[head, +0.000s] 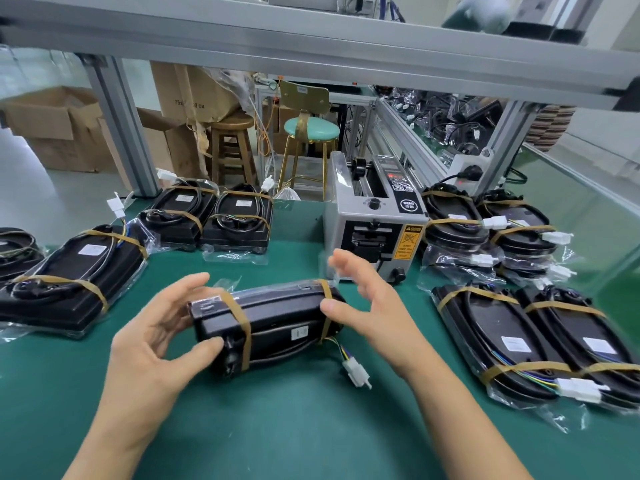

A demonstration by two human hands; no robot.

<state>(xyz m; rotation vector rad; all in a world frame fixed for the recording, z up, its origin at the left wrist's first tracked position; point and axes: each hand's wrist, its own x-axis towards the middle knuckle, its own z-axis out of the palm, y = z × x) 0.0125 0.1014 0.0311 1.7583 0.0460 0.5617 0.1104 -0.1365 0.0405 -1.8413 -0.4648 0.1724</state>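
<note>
A black oblong unit bound by two brown tape bands lies on its side, low over the green mat at the centre. A clear bag covers its top. A coloured wire lead with a white connector hangs from its right end. My left hand grips the unit's left end, thumb on the front and fingers over the top. My right hand is at the right end with its fingers spread and blurred; only the thumb touches the unit by the right band.
A grey tape dispenser stands just behind the unit. More bagged, banded black units lie at the left, back, back right and right. An aluminium frame post rises at the back left. Stools and cardboard boxes stand beyond the bench.
</note>
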